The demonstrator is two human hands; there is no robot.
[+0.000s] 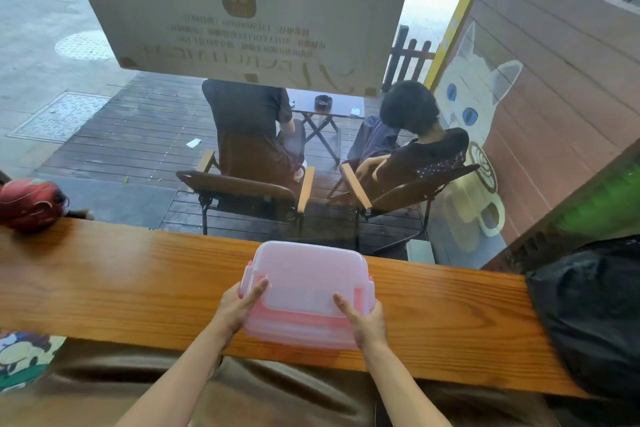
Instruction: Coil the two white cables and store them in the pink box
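Note:
A translucent pink box [306, 279] with its lid on stands on the wooden counter [121, 288], near the front edge. My left hand [239, 308] grips the box's near left corner, fingers lying along the lid. At the near right corner my right hand [363, 321] holds the box the same way. No white cable shows anywhere; the cloudy lid hides the inside of the box.
A black bag [588, 308] lies on the counter's right end. A red helmet-like object [31, 203] sits at the far left. A window pane rises right behind the counter, with two seated people outside. A brown cushion [277, 392] lies below the counter's front edge.

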